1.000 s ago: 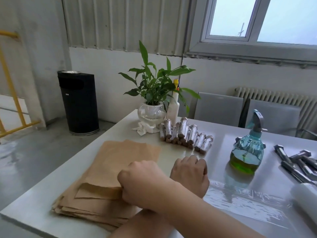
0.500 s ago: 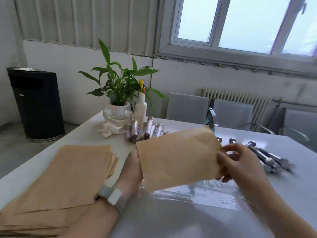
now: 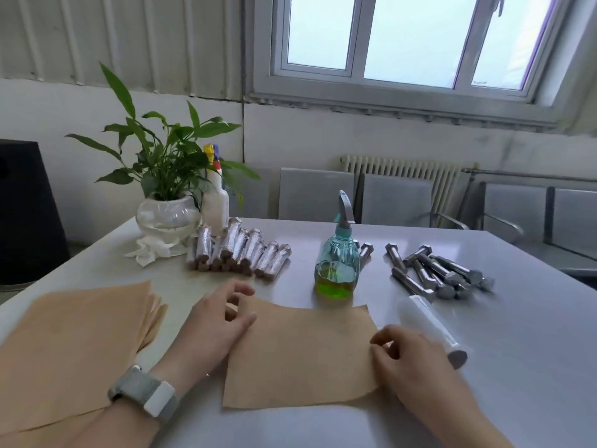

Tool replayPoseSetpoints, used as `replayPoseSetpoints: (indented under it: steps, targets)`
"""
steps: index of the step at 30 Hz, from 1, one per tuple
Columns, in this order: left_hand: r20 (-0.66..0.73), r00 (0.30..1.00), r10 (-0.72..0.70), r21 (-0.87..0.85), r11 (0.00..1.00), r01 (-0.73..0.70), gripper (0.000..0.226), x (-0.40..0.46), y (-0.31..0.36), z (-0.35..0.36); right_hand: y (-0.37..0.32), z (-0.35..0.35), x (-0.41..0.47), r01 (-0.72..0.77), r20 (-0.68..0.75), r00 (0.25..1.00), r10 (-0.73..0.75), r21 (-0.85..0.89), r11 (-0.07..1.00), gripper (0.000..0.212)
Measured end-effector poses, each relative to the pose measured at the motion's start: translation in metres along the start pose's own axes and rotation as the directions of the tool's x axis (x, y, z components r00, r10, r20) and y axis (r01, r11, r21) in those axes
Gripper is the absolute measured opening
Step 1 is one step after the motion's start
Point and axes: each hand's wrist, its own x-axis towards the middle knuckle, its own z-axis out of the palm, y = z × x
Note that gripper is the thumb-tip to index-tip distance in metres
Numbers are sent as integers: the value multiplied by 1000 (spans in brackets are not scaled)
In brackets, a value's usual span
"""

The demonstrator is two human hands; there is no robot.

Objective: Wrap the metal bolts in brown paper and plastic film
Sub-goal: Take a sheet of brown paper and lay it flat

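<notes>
1. Since half a second ago, the single brown sheet has gone from held in the air to flat on the bench.
2. Left hand rests loosely open on its left edge; right hand pinches the right edge with curled fingers.
3. We judge the bare bolts the next target: beyond and right of the right hand, the nearer one, shafts mostly running away from us.
4. We count about ten bare bolts, roughly nine wrapped bolts, one film roll, one paper stack.
</notes>
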Motion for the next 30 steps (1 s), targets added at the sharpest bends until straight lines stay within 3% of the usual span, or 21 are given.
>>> replayPoseSetpoints:
  steps: [2,7,11,13,16,20,22,25,30]
  targets:
    - [-25,997,70,71,995,-68,26,1,1,3,1,1,0,25,-5,1000,-25,-83,996,14]
    - [83,965,247,231,938,-260,21,-3,2,1,3,6,-1,54,-2,998,-56,-225,973,18]
    - [284,919,274,309,881,-358,25,-4,0,-14,-1,2,0,90,54,996,-74,-390,917,27]
    - [414,876,245,288,878,-382,37,-3,-2,-20,-6,-1,0,122,120,990,-75,-454,883,28]
    - [525,831,182,280,886,-371,58,-1,-6,-20,-13,-18,8,149,160,984,-75,-520,841,30]
    - [558,821,117,268,911,-312,68,-1,-10,-17,-6,-70,73,99,-37,991,-130,-454,886,21]
    - [558,823,105,240,929,-282,75,-1,-9,-17,5,-88,119,53,-62,994,-90,-445,894,16]
    - [546,833,89,197,953,-231,86,-2,-8,-18,29,-84,164,-6,21,1000,22,-587,809,19]
    - [571,820,21,190,969,-157,94,-3,-7,-19,59,-53,184,40,138,987,84,-709,704,30]
